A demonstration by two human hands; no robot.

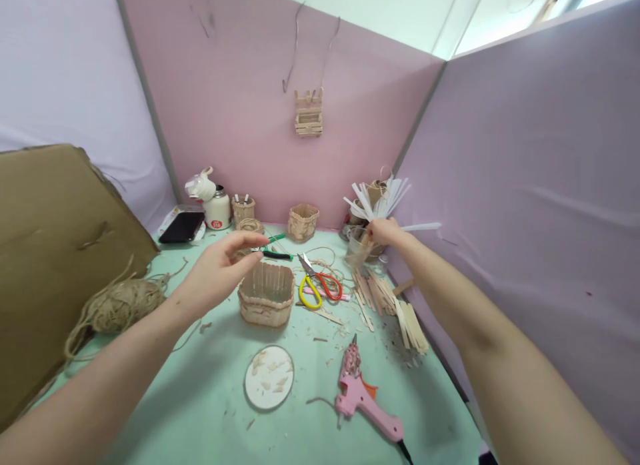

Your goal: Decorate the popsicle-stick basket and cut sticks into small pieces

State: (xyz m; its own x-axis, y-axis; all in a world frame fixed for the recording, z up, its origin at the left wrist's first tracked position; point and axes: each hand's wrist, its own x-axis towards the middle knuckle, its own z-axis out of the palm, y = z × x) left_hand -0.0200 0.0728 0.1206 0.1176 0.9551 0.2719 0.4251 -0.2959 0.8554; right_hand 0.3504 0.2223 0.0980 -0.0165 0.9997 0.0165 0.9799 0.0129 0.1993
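Centrally, the craft-stick basket (pixel 266 295) is stood open side up just below the slack, empty left hand (pixel 220 268), while at two o'clock fanned white sticks (pixel 380 198) are clasped at their bases by the right hand (pixel 385 233) and thereby bunched.

Pink glue gun (pixel 367 405), mint-green table (pixel 200 398), tan stick basket (pixel 267 293), scissors (pixel 320 288) (one handle yellow, one red), white sticks (pixel 380 198).

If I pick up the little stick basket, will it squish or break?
The stick basket probably stays stiff and light: its walls are thin wooden sticks. Wide and low, it likely won't tip. Squeezed hard, sticks might pop off.
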